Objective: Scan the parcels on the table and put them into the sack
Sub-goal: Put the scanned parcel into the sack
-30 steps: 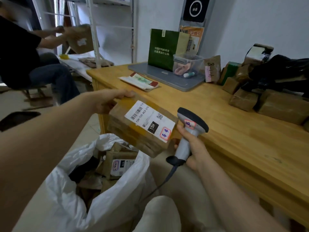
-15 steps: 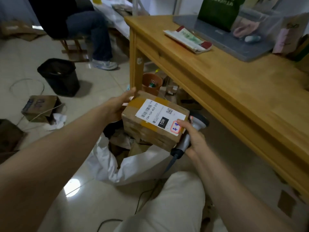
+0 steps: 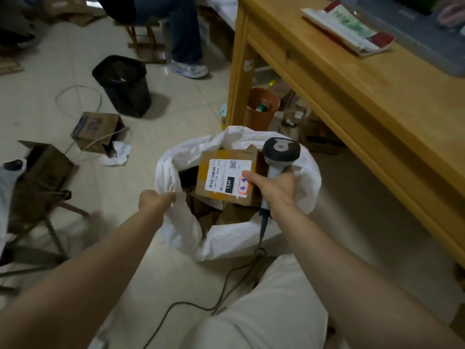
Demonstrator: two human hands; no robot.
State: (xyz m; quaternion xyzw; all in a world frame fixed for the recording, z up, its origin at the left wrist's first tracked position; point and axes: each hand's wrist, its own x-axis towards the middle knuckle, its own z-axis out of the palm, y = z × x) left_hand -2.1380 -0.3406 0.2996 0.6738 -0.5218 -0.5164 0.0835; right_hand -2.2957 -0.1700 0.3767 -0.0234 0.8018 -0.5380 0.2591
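Left hand: the left hand (image 3: 155, 200), left of centre in the frame, has its fingers pinched shut on the near-left rim of the sack, pulling the cloth up.
Right hand: the right hand (image 3: 273, 186), just right of centre, is wrapped tight around the handle of the scanner (image 3: 278, 157); its thumb lies on the near-right corner of the parcel's label.
Parcel: the parcel (image 3: 227, 176), a brown cardboard box with a white shipping label facing up, sits in the open mouth of the sack at frame centre, on top of other brown packages.
Sack: the sack (image 3: 226, 238), white and crumpled, stands on the tiled floor below the table's near corner.
Scanner: its dark head points up, above the fist; its cable (image 3: 219, 295) runs from the handle down to the floor.
Table: the wooden table (image 3: 372, 96) fills the upper right of the frame.
Surroundings: a black bin (image 3: 123, 85) stands at upper left; an orange pot (image 3: 260, 109) sits beside the table leg.
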